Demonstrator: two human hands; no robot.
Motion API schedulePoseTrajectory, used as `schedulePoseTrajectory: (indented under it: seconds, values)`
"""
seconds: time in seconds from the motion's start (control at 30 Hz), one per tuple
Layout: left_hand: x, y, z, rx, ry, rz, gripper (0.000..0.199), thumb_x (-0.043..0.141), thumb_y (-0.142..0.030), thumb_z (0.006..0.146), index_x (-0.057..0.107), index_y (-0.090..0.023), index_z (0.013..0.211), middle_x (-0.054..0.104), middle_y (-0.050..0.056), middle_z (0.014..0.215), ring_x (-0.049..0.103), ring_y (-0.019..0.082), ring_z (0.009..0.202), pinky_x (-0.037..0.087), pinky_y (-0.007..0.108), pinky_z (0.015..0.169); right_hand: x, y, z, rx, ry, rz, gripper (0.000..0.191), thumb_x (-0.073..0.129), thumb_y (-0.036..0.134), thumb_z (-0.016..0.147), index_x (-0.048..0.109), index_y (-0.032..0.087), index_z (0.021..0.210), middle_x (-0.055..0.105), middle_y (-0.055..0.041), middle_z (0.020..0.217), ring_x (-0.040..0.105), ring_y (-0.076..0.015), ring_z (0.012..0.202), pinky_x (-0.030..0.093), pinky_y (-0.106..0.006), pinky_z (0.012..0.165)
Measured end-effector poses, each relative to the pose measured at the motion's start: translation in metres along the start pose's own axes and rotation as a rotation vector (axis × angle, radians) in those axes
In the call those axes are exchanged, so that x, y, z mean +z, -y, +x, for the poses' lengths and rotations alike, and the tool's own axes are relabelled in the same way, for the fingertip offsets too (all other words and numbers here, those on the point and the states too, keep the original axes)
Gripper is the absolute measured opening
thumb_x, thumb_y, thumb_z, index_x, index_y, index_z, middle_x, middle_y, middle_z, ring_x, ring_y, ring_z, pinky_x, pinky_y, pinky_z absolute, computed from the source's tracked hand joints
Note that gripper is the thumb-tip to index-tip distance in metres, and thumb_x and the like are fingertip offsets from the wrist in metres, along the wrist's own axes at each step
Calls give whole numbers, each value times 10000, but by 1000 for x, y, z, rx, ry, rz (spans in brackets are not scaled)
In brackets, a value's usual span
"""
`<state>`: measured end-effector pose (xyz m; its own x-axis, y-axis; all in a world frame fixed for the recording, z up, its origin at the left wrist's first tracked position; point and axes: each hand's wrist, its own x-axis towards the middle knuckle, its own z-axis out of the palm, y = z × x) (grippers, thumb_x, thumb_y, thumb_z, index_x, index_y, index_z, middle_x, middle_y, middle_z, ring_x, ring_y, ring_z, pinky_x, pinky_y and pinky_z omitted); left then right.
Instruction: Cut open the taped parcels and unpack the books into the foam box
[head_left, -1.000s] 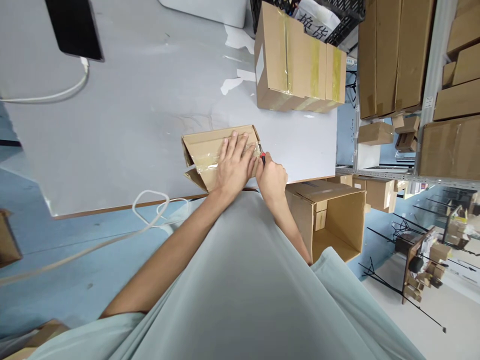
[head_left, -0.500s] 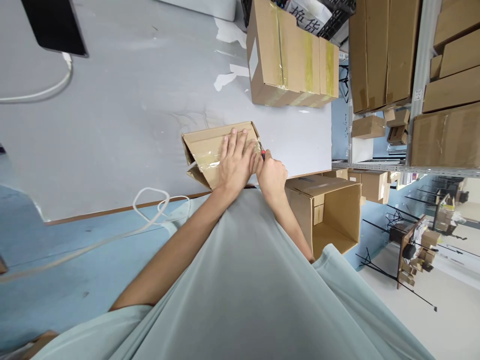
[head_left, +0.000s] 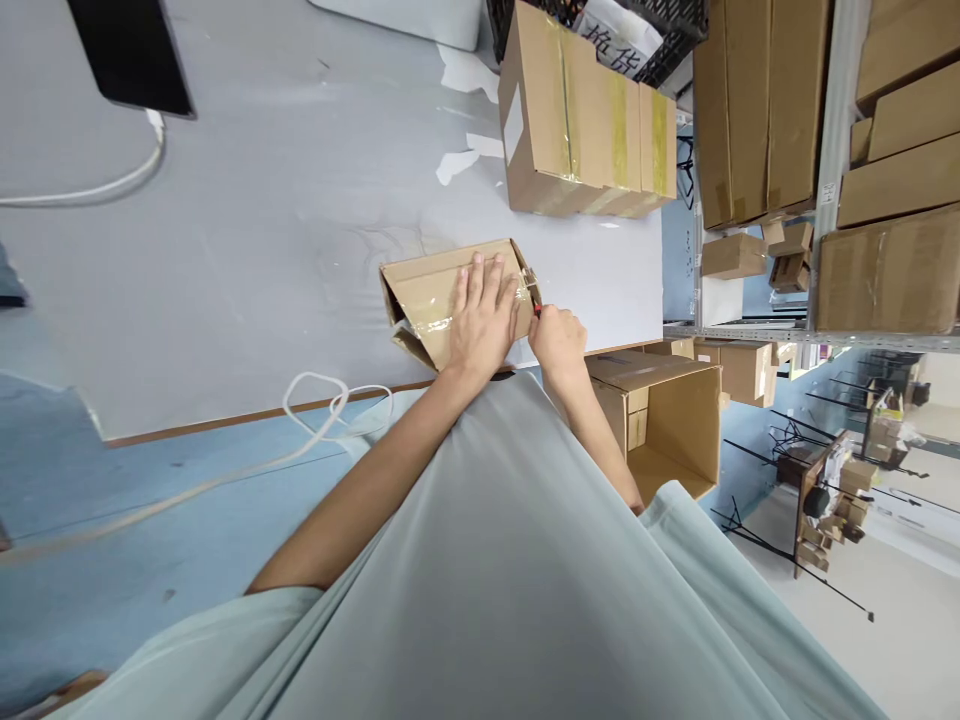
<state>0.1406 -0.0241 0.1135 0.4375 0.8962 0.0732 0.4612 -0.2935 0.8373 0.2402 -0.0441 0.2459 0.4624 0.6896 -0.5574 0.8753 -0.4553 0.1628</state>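
A small cardboard box (head_left: 420,290) lies on the grey table near its front edge, with clear tape across it. Its left end gapes, and something pale shows inside. My left hand (head_left: 480,325) rests flat on top of the box, fingers stretched out. At the right end of the box, my right hand (head_left: 559,340) is closed round a small box cutter (head_left: 537,309); only a bit of red and black shows. The cutter's tip is at the taped right edge, where a flap sticks out a little.
Taped cartons (head_left: 555,130) stand at the back right, before a black crate (head_left: 675,45). A large open carton (head_left: 682,420) sits below the table's right end. A phone (head_left: 131,55) with a white cable (head_left: 97,193) lies back left. Shelves (head_left: 829,180) hold more boxes.
My right hand has drawn back slightly from my left hand along the right end of the box. The flap there now stands out more. The whole view has shifted a little.
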Motion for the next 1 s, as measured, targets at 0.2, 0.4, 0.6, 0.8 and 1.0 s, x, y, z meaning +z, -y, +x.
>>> schedulePoseTrajectory:
  seconds: [0.2, 0.4, 0.6, 0.8, 1.0]
  values:
    - [-1, 1, 0, 24, 11, 39, 550, 411, -389, 1204, 638, -169, 1654, 428, 151, 1893, 200, 339, 1841, 120, 641, 1517, -10, -2, -22, -17, -20, 21, 422, 405, 287, 1252, 724, 139, 1486, 834, -238, 1341, 812, -336, 1269, 603, -436, 1081]
    - [1, 4, -2, 28, 24, 42, 555, 434, -398, 1204, 622, -174, 1675, 416, 157, 1898, 195, 351, 1842, 112, 656, 1515, -10, 2, -2, -44, -60, 120, 442, 362, 364, 1270, 657, 184, 1546, 837, -210, 1330, 810, -346, 1261, 588, -462, 1091]
    - [-3, 10, 0, 69, 7, 61, 542, 453, -367, 1199, 615, -199, 1688, 422, 140, 1898, 209, 346, 1840, 124, 673, 1512, -7, -5, 11, -104, -67, 100, 409, 417, 320, 1249, 672, 196, 1544, 841, -203, 1339, 805, -344, 1280, 585, -464, 1110]
    - [-1, 10, -2, 58, 25, 118, 522, 463, -342, 1194, 638, -211, 1668, 419, 138, 1900, 221, 362, 1835, 138, 671, 1512, -4, -11, 17, -156, -79, 113, 435, 390, 372, 1266, 660, 226, 1574, 857, -173, 1323, 817, -324, 1256, 594, -441, 1098]
    - [-4, 12, -5, 65, 10, 154, 523, 458, -365, 1200, 639, -222, 1670, 439, 133, 1889, 223, 357, 1835, 169, 688, 1504, -15, -15, 27, -181, -16, 107, 383, 494, 305, 1212, 781, 195, 1441, 850, -195, 1350, 808, -340, 1289, 590, -414, 1083]
